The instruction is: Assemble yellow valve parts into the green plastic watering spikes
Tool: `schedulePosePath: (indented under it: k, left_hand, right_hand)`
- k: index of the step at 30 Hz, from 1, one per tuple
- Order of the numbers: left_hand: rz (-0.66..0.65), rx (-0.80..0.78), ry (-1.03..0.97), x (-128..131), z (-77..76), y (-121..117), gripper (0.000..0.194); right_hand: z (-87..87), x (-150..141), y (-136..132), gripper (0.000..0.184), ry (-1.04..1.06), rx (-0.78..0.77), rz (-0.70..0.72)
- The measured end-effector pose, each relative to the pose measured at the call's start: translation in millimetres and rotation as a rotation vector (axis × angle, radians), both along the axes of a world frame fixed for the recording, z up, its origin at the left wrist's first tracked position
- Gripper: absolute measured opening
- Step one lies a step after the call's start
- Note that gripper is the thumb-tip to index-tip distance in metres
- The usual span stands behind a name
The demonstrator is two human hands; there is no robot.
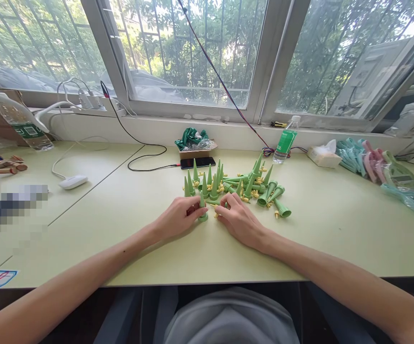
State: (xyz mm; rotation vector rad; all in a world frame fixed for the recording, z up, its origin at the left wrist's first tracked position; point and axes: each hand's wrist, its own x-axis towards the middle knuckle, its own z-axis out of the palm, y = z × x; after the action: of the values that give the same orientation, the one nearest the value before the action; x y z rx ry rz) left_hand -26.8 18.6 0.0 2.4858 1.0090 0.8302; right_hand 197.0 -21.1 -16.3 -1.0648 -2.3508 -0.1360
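Observation:
My left hand (184, 213) is closed on a green cone (202, 205) that stands upright on the table, its wider base down. Just right of it, my right hand (238, 219) pinches a small yellow piece (216, 210) between thumb and fingertips; a small gap separates it from the held cone. Behind my left hand several green cones (214, 188) stand upright close together, with small yellow pieces among them. Beyond my right hand more green cones lie in a loose heap, some on their sides, such as the hollow cone (282, 208) at the right edge.
Behind the cones lie a black phone (197, 163) on a cable and a small cardboard box (196, 152) with green wrapping. A water bottle (286, 139), a tissue pack (323, 155) and coloured plastic items (375, 162) stand to the right. A white charger (73, 182) lies at left.

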Motion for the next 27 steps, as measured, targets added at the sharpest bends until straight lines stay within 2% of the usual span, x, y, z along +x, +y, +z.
schedulePosePath:
  k: [4, 8, 14, 17, 23, 27]
  left_hand:
    - [-0.003, -0.013, -0.025, 0.6, -0.1, -0.6, 0.024]
    - [0.005, -0.030, -0.059, 0.8, -0.9, -0.6, 0.023]
    - [0.004, -0.137, -0.074, -0.2, -2.0, -0.2, 0.026]
    - [-0.017, -0.161, -0.078, 0.0, -2.5, -0.5, 0.027]
    - [-0.012, -0.121, -0.049, 1.4, -3.4, -0.9, 0.025]
    - [0.009, -0.079, -0.030, 1.7, -2.9, -0.9, 0.031]
  right_hand:
    - [0.4, 0.2, 0.3, 0.012, 0.030, 0.005, 0.008]
    - [-2.5, 0.5, 2.5, 0.013, 0.128, 0.011, 0.073]
    - [-8.1, 1.6, 5.5, 0.010, 0.287, 0.034, 0.147]
    - [-7.9, 1.9, 5.0, 0.016, 0.297, 0.026, 0.159]
    - [-7.1, 1.2, 3.4, 0.015, 0.301, -0.001, 0.164]
    - [-8.0, 0.8, 3.0, 0.012, 0.355, -0.050, 0.133]
